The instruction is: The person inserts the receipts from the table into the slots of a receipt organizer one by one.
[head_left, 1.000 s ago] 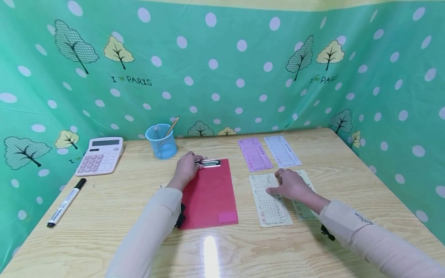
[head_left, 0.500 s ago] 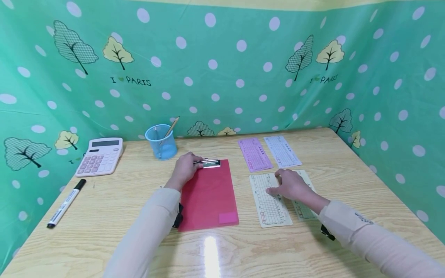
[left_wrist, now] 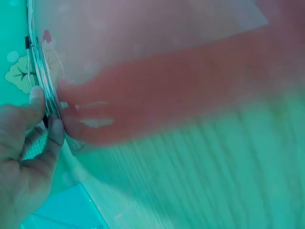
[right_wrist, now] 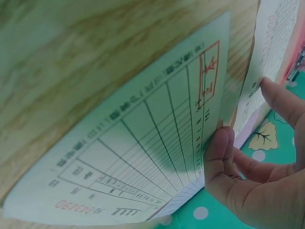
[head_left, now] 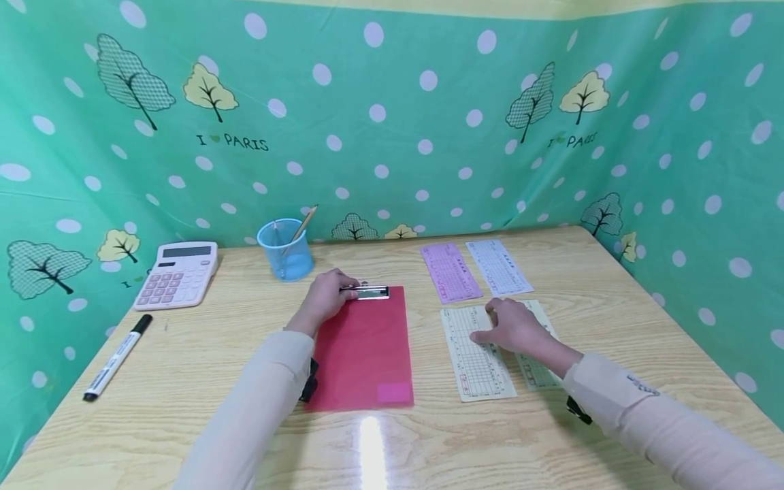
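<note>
My left hand (head_left: 326, 299) pinches the metal clip (head_left: 373, 292) of a red clipboard (head_left: 367, 347) between thumb and fingers. In the left wrist view, the fingertips sit on both sides of the shiny clip (left_wrist: 45, 78), and the red board is see-through and blurred. To the right, my right hand (head_left: 513, 324) rests over two pale printed forms. Its thumb touches the left form (head_left: 471, 361); other fingertips are at the edge of the right form (right_wrist: 143, 129), which the hand and wrist partly cover in the head view. Nothing is gripped there.
Behind the forms lie a purple slip (head_left: 450, 272) and a pale blue slip (head_left: 499, 267). A blue mesh pen cup (head_left: 285, 252) with pencils stands at the back. At the left are a pink calculator (head_left: 177, 275) and a marker (head_left: 118, 358). A patterned curtain (head_left: 380, 129) hangs behind the table.
The clipboard has shifted slightly toward the person, and its near end has swung a little left, with my left hand still holding the clip. My right hand has stayed in place.
</note>
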Demonstrator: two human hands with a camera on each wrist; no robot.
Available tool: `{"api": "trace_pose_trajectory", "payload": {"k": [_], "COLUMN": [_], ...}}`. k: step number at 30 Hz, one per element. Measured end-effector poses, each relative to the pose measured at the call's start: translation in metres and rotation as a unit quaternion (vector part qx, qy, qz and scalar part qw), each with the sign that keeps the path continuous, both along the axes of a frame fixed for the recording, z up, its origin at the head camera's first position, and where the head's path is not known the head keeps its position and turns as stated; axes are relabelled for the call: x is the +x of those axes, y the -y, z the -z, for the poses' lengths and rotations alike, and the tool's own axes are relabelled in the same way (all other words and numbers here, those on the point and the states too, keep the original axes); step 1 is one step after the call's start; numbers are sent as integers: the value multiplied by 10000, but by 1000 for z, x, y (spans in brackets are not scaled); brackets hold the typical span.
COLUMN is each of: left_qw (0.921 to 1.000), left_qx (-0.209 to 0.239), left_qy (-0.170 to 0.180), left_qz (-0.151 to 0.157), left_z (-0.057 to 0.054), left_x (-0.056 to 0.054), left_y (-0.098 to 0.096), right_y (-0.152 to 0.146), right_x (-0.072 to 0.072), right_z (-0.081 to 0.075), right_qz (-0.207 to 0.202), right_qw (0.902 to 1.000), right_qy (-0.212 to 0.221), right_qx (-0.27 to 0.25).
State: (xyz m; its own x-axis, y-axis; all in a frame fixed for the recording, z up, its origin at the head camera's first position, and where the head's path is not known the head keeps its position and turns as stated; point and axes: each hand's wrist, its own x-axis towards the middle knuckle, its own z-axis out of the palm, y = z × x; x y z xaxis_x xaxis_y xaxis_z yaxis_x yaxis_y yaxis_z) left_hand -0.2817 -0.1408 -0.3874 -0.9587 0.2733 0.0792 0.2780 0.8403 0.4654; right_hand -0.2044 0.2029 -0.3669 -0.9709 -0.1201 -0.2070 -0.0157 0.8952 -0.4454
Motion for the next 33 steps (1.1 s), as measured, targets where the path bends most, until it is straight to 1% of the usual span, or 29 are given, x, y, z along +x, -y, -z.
{"api": "trace_pose_trajectory", "payload": {"k": [3,9,10,12,16,17,18,20,24,27,29,33], "left_qw": [9999,9998,9999,9999,9999,9996,9995,9995,9997,9998,9997,9996], "left_qx": [-99,-122,-120,-126,-19,-3,7,-11,-48,-20,7,49], "left_qy": [15,80,3,9,135,247,275,281,184,120,143,169], "left_qz": [75,105,125,92,-30,-95,-122,-156,-147,-135,-175,-240], "left_z": [0,-3,-2,-3,-4,-6,-6,-5,-6,-6,-6,-5], "left_x": [0,3,3,4,6,7,7,7,8,9,9,9], "left_y": [0,-2,-2,-3,-6,-7,-7,-7,-6,-6,-5,-4], "right_y": [0,1,1,2,4,5,6,7,8,9,9,9], "right_x": [0,1,2,4,7,8,9,10,13,14,15,15], "right_z": [-1,-4,-4,-5,-7,-7,-7,-7,-5,-4,-3,-1], "right_qz": [-22,-68,-61,-10,32,38,37,27,-70,-134,-171,-190], "right_qw": [10000,9999,9999,9999,9996,9995,9993,9991,9986,9981,9978,9979], "right_qy": [31,93,110,142,183,171,163,107,-119,-295,-394,-444], "right_qx": [33,24,29,52,222,274,330,413,511,522,502,442]}}
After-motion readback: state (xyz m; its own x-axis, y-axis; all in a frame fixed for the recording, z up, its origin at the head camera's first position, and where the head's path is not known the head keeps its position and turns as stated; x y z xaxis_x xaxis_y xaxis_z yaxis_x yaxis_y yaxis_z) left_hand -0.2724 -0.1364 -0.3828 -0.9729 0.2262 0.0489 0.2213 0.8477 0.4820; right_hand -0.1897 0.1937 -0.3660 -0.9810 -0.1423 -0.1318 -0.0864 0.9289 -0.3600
